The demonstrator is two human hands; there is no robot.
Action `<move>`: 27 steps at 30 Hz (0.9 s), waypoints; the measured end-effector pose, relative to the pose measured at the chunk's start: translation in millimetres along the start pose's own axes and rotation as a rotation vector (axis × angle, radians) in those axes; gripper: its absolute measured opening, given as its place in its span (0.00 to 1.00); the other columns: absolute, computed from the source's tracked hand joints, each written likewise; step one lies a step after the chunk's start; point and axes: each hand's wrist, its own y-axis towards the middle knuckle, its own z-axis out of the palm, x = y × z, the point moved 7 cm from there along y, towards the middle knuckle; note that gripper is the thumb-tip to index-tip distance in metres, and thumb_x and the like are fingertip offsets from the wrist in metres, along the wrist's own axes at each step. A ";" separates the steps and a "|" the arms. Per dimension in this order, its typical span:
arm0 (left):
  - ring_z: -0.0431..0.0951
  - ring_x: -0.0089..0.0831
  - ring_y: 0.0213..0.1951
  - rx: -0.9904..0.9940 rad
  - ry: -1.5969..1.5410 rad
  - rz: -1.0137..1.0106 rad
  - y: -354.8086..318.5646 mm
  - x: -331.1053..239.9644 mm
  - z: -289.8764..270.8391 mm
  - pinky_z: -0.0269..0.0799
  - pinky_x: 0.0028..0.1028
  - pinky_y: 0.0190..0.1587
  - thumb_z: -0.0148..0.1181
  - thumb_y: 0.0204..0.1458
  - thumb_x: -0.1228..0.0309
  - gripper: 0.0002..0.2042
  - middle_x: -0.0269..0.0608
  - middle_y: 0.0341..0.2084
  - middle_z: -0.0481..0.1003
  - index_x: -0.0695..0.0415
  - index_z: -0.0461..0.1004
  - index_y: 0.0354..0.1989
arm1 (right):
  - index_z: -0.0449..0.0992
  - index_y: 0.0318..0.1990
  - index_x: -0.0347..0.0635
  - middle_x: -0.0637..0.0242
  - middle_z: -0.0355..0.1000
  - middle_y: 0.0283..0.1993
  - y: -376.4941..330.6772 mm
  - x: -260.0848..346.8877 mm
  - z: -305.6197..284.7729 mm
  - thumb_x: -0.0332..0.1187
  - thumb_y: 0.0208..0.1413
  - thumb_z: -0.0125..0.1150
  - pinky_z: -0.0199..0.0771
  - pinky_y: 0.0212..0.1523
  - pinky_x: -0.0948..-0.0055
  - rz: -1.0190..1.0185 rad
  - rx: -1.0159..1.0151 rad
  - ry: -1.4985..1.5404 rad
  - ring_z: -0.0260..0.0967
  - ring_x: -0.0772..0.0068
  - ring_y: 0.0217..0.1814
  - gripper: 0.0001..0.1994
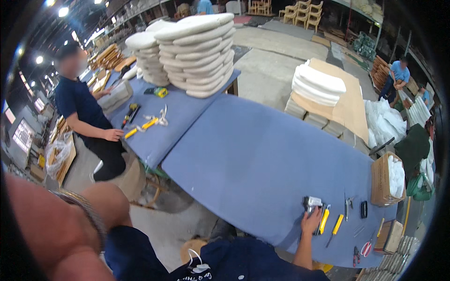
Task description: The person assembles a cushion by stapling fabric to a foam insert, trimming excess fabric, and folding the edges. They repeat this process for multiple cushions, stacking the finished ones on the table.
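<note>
Stapler [313, 203], a small grey-and-white tool, lies near the front edge of our blue table [253, 159], just left of two yellow-handled knives [324, 220]. Our right hand [311, 221] rests on the cloth with its fingertips touching the stapler's near side, fingers loosely curled, not closed around it. Our left hand [56, 234] is raised close to the camera and blurred; we cannot tell whether it is spread or clenched, and it appears to hold nothing. We judge the stapler rigid, compact and fairly heavy for its size, with hard, smooth surfaces; we would take it around the body or handle, clear of the nose. Further right lie pliers [349, 206], a black block [363, 209] and red scissors [365, 248]. A co-worker [84, 112] stands at the far table beside stacked cushions [197, 51].
</note>
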 end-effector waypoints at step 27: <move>0.51 0.41 0.78 0.843 0.706 -0.728 -438.0 726.7 157.3 0.47 0.57 0.76 0.67 0.48 0.75 0.48 0.37 0.77 0.53 0.35 0.49 0.78 | 0.68 0.67 0.37 0.49 0.66 0.71 -26.8 414.0 170.6 0.44 0.64 0.55 0.54 0.74 0.43 0.068 -0.115 -0.233 0.59 0.46 0.75 0.28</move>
